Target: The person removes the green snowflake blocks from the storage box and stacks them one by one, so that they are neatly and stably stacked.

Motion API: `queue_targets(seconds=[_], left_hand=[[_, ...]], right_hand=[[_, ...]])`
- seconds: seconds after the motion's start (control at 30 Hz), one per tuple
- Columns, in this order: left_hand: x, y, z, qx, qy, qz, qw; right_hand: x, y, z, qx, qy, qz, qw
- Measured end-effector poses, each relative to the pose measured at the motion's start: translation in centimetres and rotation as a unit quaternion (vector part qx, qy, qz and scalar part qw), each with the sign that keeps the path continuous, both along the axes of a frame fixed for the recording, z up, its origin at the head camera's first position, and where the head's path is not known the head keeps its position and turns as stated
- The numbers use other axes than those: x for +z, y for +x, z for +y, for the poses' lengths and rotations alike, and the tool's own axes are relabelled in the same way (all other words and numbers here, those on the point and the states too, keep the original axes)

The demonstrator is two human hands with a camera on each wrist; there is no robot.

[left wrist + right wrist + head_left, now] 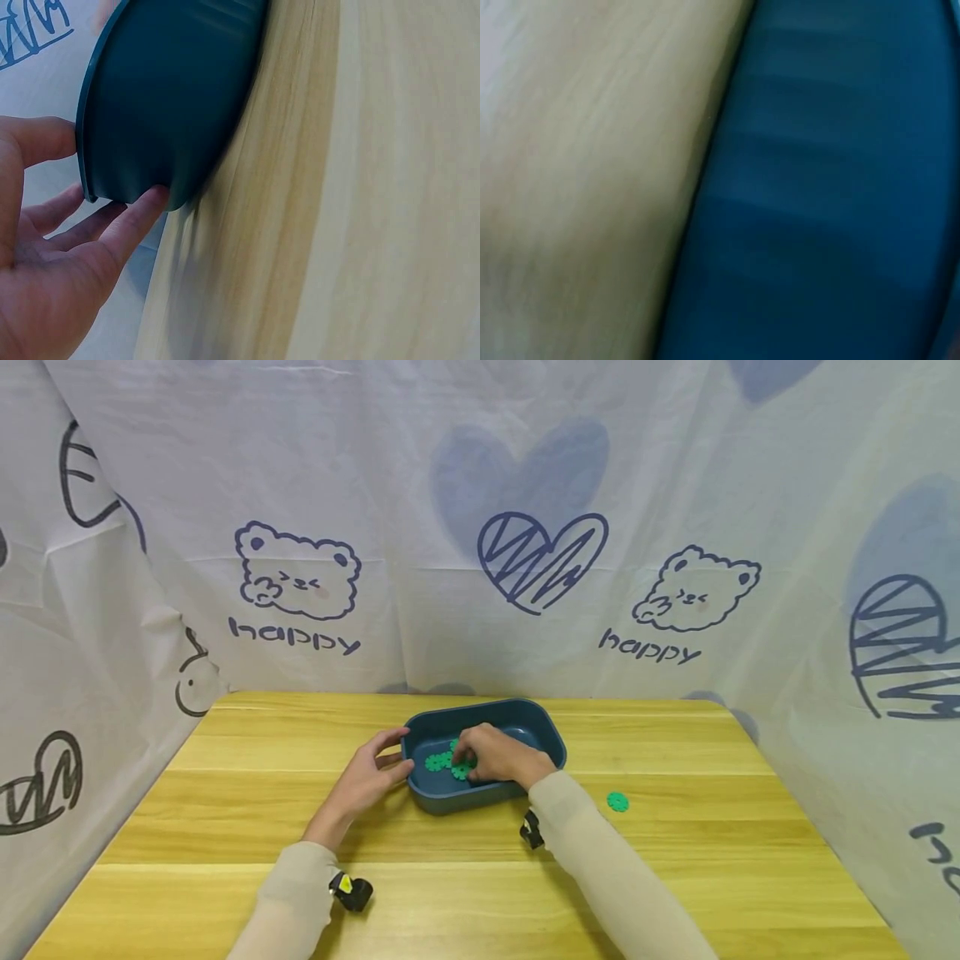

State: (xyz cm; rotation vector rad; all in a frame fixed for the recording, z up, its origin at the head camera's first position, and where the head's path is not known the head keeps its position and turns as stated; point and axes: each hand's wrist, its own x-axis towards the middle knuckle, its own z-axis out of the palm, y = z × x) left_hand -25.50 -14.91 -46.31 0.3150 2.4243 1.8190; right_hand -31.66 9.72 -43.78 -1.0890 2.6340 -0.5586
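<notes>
A dark blue-green plastic box [483,797] with rounded corners stands on the table, several green notched discs [435,763] lying inside at its left. My left hand [369,777] is at the left end of the box, its fingers spread and touching the outer wall and rim. The left wrist view shows these fingertips [154,196] against the box wall [172,90]. My right hand [495,753] reaches over the near rim into the box, bent fingers down among the discs. Whether they pinch a disc is hidden. In the blurred right wrist view, only the box wall [817,187] shows clearly.
One more green disc [618,802] lies on the wooden table [675,868], right of the box. A white cloth [420,610] with printed bears and hearts hangs behind the table and along both sides. Small black cameras are strapped at both wrists.
</notes>
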Motion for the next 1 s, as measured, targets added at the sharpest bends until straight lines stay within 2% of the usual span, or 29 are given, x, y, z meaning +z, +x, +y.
queue_targets(seconds=[0.17,0.43,0.73,1.0], left_hand=[[-0.1,0.0,0.1,0.001,-0.001,0.002,1.0],[-0.1,0.0,0.1,0.002,0.001,0.005,1.0],[-0.1,-0.3,0.1,0.002,-0.001,0.006,1.0],[-0.1,-0.3,0.0,0.005,-0.001,0.002,1.0]], right_hand=[[0.4,0.2,0.8,0.006,-0.023,0.019,0.9995],[2.2,1.2,2.8,0.008,-0.043,0.046,0.998],[3.8,3.0,5.9,-0.038,-0.052,0.046,0.9969],[4.5,4.4,9.2,-0.075,-0.058,0.033,0.9949]])
